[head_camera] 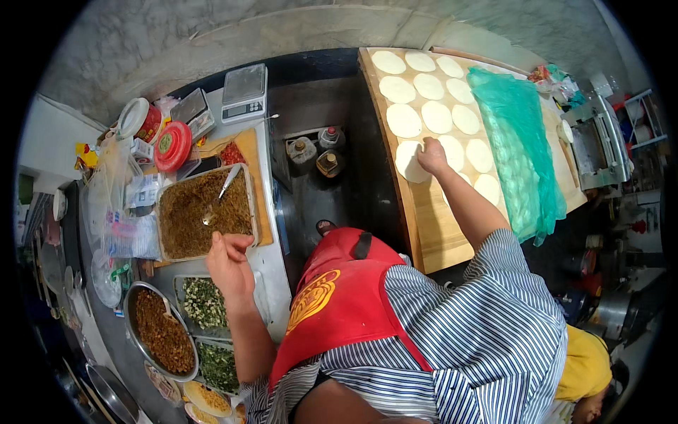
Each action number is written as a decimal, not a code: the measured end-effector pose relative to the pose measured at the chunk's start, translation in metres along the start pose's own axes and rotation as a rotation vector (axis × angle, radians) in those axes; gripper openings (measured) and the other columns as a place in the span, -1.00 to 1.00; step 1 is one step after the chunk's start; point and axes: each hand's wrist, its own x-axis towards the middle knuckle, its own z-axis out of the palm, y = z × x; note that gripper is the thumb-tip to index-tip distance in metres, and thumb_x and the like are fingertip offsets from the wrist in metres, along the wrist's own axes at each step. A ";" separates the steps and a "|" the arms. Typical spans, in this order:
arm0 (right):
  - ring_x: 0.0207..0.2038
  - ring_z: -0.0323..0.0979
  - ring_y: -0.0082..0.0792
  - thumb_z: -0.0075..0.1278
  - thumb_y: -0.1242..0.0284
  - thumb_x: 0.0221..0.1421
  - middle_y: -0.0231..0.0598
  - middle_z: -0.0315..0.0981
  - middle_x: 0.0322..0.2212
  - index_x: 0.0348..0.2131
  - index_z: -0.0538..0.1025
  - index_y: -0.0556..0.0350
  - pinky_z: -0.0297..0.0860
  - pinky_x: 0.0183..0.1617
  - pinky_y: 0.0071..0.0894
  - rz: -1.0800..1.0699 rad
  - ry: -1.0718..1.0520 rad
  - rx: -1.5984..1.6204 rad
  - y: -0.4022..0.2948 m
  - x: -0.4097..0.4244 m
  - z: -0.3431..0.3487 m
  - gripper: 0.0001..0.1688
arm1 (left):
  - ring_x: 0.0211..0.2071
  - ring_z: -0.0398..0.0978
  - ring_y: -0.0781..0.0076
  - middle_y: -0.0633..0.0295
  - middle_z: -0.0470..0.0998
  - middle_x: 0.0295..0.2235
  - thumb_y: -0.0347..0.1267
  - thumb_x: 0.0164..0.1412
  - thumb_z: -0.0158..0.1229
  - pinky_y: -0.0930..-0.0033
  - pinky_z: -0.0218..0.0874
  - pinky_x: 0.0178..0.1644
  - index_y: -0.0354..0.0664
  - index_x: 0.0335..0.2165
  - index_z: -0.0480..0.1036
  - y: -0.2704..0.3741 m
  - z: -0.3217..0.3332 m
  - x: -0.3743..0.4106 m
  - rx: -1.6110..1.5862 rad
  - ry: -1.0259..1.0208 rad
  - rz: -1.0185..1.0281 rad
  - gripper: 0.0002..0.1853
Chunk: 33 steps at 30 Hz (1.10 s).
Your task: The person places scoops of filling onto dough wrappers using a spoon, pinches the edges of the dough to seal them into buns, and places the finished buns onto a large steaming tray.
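Observation:
My right hand is at the edge of a flat dough round on the wooden board, its thumb and fingers pinching the rim. More pale rounds, such as one dough disc, lie in rows beyond it. On the other side, my left hand hovers near the front edge of a tray of brown shredded filling, fingers loosely bent, with nothing visible in it. A spoon with a pale handle stands in that filling. Below sits a container of chopped greens with white bits, partly behind my forearm.
Green plastic sheeting covers part of the board. A steel bowl of brown minced filling, a digital scale and a red lid are on the left counter. Jugs stand on the floor between. A person in yellow is behind.

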 end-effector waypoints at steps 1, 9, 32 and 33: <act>-0.06 0.41 0.07 0.07 0.35 -0.02 0.22 0.41 -0.13 -0.11 0.43 0.33 0.35 0.04 -0.12 0.034 -0.041 -0.052 0.009 0.001 0.001 -0.49 | -0.35 0.47 0.24 0.04 0.48 -0.50 -0.28 0.37 -0.13 0.20 0.32 -0.15 -0.25 -0.63 0.28 -0.002 0.003 -0.002 -0.018 0.032 -0.029 -0.56; -0.19 0.51 -0.06 0.34 0.42 -0.30 0.08 0.52 -0.24 -0.20 0.53 0.32 0.44 -0.10 -0.26 0.266 -0.050 0.078 0.023 0.011 0.010 -0.41 | -0.36 0.48 0.35 0.12 0.50 -0.36 -0.44 0.29 -0.01 0.30 0.35 -0.19 -0.26 -0.38 0.35 -0.012 -0.006 -0.031 -0.016 0.085 -0.182 -0.89; -0.32 0.50 -0.51 0.02 0.49 0.17 -0.26 0.52 -0.38 -0.21 0.45 0.24 0.44 -0.25 -0.49 -0.591 -0.795 0.845 -0.274 -0.149 -0.032 -0.80 | 0.19 0.13 -0.24 -0.06 0.24 0.16 0.00 0.26 -0.15 -0.40 -0.01 0.18 -0.10 0.14 0.23 -0.033 -0.007 -0.057 -1.052 -0.216 -0.530 -0.40; -0.32 0.50 -0.52 0.03 0.48 0.17 -0.24 0.52 -0.37 -0.22 0.45 0.28 0.44 -0.24 -0.49 -0.682 -0.694 0.703 -0.288 -0.135 -0.015 -0.78 | 0.17 0.17 -0.23 -0.04 0.26 0.15 0.00 0.25 -0.14 -0.41 0.00 0.17 -0.09 0.14 0.24 -0.023 -0.009 -0.059 -1.061 -0.191 -0.460 -0.40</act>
